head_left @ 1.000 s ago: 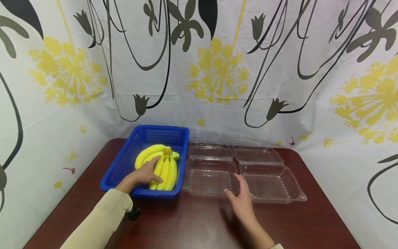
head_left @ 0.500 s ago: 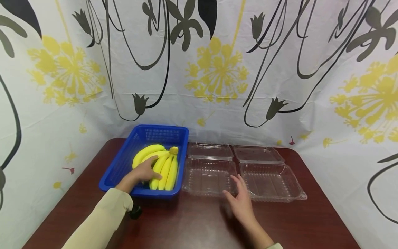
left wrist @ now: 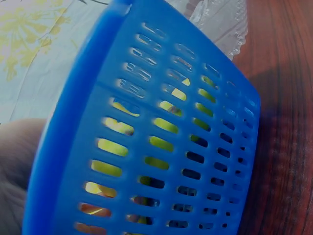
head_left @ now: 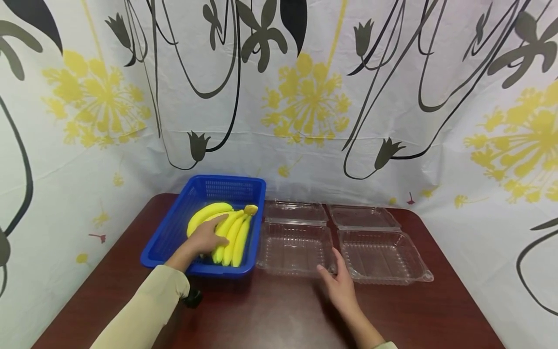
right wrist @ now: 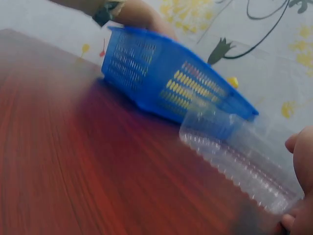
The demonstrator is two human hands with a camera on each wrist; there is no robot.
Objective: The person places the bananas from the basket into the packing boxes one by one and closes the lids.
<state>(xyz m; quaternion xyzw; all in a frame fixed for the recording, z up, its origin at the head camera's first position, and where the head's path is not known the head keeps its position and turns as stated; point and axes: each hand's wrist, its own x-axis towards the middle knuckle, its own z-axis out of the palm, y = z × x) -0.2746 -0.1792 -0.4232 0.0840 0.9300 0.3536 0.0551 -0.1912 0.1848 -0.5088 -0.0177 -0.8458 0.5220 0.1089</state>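
Observation:
My left hand reaches over the near left side of a blue plastic basket. It grips a bunch of yellow bananas, thumb and a finger spread across the fruit; the other fingers are hidden. The bunch's brown stem end points to the back right. Behind it lie more bananas. Through the slotted basket wall, the left wrist view shows yellow patches of fruit. My right hand is held with thumb and fingers apart at the front right corner of a clear hinged plastic container.
A second clear container stands to the right, lid folded back like the first one's. Everything rests on a dark red-brown wooden table. A white patterned curtain hangs right behind it. A dark band circles the left wrist.
The banana bunch has turned in the basket, its stem end swinging to the right under my left hand. My right hand has shifted only slightly, staying by the container's corner.

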